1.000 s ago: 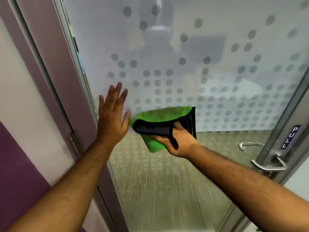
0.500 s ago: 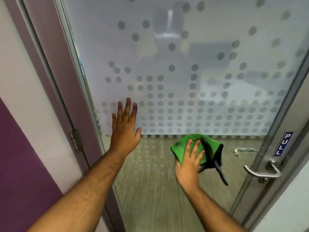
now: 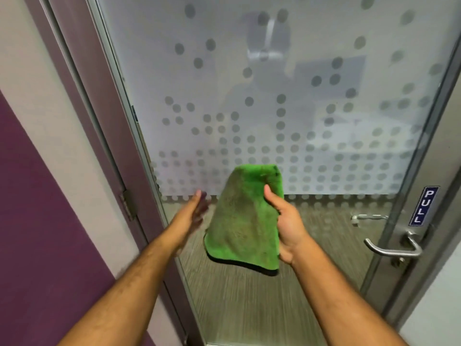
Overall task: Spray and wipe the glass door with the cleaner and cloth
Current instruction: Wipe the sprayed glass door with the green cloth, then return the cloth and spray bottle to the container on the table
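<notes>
The glass door [image 3: 287,96] fills the view, frosted with grey dots on top and clear glass below. A green cloth [image 3: 245,221] with a dark edge hangs in front of the lower glass. My right hand [image 3: 284,221] grips its right side, thumb on the front. Just left of the cloth is my left hand [image 3: 195,211], open, blurred, edge-on, with its fingers pointing at the glass. No cleaner bottle is in view.
A metal lever handle [image 3: 394,248] and a blue PULL sign [image 3: 424,205] sit on the door's right stile. The purple door frame [image 3: 99,121] with a hinge [image 3: 128,204] runs down the left, beside a white and purple wall [image 3: 30,196].
My right hand lifted the cloth off the glass and turned it so it hangs flat. My left hand came off the glass and swung toward the cloth.
</notes>
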### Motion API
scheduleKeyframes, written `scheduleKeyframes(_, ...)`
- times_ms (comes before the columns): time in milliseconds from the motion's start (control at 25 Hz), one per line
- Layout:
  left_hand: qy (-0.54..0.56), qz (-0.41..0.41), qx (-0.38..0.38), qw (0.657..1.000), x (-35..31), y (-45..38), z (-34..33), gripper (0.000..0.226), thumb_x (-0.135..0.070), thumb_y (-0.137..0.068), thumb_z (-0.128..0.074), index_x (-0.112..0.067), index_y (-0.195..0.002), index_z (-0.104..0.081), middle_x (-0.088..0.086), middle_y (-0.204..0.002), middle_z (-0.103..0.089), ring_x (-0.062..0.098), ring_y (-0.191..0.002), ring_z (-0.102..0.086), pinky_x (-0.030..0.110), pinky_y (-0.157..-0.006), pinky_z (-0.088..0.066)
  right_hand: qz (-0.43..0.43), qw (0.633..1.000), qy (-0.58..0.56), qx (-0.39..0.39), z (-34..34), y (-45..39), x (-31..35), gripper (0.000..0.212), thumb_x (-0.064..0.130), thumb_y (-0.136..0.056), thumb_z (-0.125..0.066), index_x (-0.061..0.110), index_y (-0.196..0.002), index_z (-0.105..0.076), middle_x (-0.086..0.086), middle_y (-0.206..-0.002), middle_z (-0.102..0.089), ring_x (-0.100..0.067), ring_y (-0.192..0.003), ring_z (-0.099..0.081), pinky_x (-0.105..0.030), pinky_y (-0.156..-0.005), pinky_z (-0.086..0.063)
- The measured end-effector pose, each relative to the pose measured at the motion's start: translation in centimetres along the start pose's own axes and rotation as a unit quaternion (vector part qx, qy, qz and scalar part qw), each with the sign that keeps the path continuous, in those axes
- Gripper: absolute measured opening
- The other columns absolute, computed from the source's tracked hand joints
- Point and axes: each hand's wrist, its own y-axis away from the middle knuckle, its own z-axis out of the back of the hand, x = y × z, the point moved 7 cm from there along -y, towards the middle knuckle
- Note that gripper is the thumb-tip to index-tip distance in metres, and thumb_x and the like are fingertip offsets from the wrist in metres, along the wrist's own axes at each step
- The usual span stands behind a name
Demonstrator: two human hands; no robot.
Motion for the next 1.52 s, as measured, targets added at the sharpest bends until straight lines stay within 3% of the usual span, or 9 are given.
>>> scheduleKeyframes(120, 0.191, 0.128, 0.041, 0.972, 4.5, 4.6, -2.8, 0.079, -0.079, -0.088, -0.042, -0.021, -0.134, -0.07, 0.011, -0.128, -0.078, 0.029, -0.114, -0.077, 0.048, -0.092, -0.063, -0.016, 0.999, -0.032, -0.005, 0.8, 3.2, 0.0, 0.048, 0.044, -0.093, -0.06, 0.006, -0.109, -0.084, -0.017, -0.106, -0.081, -0.034, -0.096, -0.079, -0.052, -0.094, -0.061)
scheduleKeyframes(360, 0.298, 0.123, 0.137, 0.937, 7.7, 11.6, -3.5, 0.082, -0.036, -0.035, -0.106, -0.008, -0.109, -0.084, 0.019, -0.106, -0.082, 0.034, -0.089, -0.082, 0.048, -0.07, -0.067, 0.011, 0.993, 0.01, -0.115, 2.9, 8.1, -3.1, 0.048, 0.047, -0.102, -0.056, 0.007, -0.11, -0.082, -0.017, -0.104, -0.08, -0.033, -0.088, -0.08, -0.046, -0.081, -0.065)
scheduleKeyframes(560, 0.173, 0.089, 0.104, 0.975, 8.5, 14.7, 0.1, 0.047, -0.001, -0.086, -0.07, -0.001, -0.133, -0.066, 0.016, -0.108, -0.082, 0.03, -0.089, -0.081, 0.041, -0.073, -0.068, -0.036, 0.982, 0.065, -0.173, 4.2, 14.7, -10.0, 0.049, 0.044, -0.102, -0.063, 0.005, -0.13, -0.073, -0.019, -0.12, -0.079, -0.03, -0.099, -0.081, -0.054, -0.091, -0.065)
scheduleKeyframes(760, 0.137, 0.119, 0.138, 0.974, 10.0, 18.4, 0.7, 0.033, -0.006, -0.092, -0.068, -0.004, -0.125, -0.071, 0.019, -0.108, -0.081, 0.029, -0.084, -0.081, 0.039, -0.071, -0.068, -0.077, 0.97, 0.181, -0.141, 4.2, 21.7, -15.6, 0.056, 0.01, -0.088, -0.075, 0.011, -0.142, -0.063, -0.015, -0.135, -0.074, -0.03, -0.121, -0.074, -0.05, -0.1, -0.062)
scheduleKeyframes(960, 0.102, 0.081, 0.232, 0.964, 10.7, 21.6, -2.2, 0.068, 0.002, -0.067, -0.078, -0.01, -0.132, -0.067, 0.019, -0.129, -0.076, 0.035, -0.111, -0.075, 0.051, -0.098, -0.061, 0.049, 0.972, 0.162, -0.166, 5.1, 28.1, -14.7, 0.055, -0.008, -0.094, -0.064, 0.011, -0.146, -0.059, -0.016, -0.139, -0.072, -0.032, -0.122, -0.072, -0.044, -0.102, -0.061)
scheduleKeyframes(1080, 0.217, 0.094, 0.213, 0.948, 10.5, 23.7, -5.9, 0.052, -0.012, -0.074, -0.08, -0.009, -0.125, -0.07, 0.011, -0.114, -0.082, 0.024, -0.101, -0.08, 0.04, -0.087, -0.067, 0.139, 0.949, 0.193, -0.205, 5.8, 33.2, -12.5, 0.03, -0.011, -0.093, -0.065, 0.008, -0.111, -0.08, -0.016, -0.134, -0.074, -0.03, -0.119, -0.072, -0.038, -0.096, -0.062)
scheduleKeyframes(1200, 0.242, 0.203, 0.208, 0.926, 13.6, 27.8, -11.9, 0.032, -0.032, -0.099, -0.056, -0.017, -0.114, -0.08, 0.008, -0.109, -0.083, 0.021, -0.092, -0.082, 0.037, -0.071, -0.068, 0.195, 0.916, 0.195, -0.29, 8.3, 39.3, -11.1, 0.047, -0.022, -0.089, -0.056, 0.015, -0.069, -0.076, -0.01, -0.132, -0.073, -0.026, -0.114, -0.071, -0.035, -0.086, -0.061)
scheduleKeyframes(1400, 0.225, 0.289, 0.279, 0.888, 16.6, 37.7, -22.8, 0.065, -0.06, -0.103, -0.04, -0.009, -0.126, -0.073, 0.019, -0.124, -0.078, 0.034, -0.112, -0.075, 0.052, -0.101, -0.055, 0.199, 0.884, 0.104, -0.409, 14.7, 51.8, -11.8, 0.044, -0.014, -0.099, -0.042, 0.015, -0.088, -0.073, -0.016, -0.102, -0.073, -0.021, -0.073, -0.068, -0.03, -0.06, -0.059)
scheduleKeyframes(1520, 0.098, 0.203, 0.334, 0.915, 17.0, 44.2, -30.8, 0.031, -0.024, -0.098, -0.066, -0.01, -0.125, -0.07, 0.014, -0.116, -0.081, 0.025, -0.097, -0.08, 0.048, -0.087, -0.064, 0.206, 0.865, 0.005, -0.457, 18.4, 61.7, -12.3, 0.035, 0.001, -0.096, -0.041, 0.012, -0.104, -0.074, -0.015, -0.102, -0.072, -0.027, -0.079, -0.067, -0.037, -0.071, -0.058)
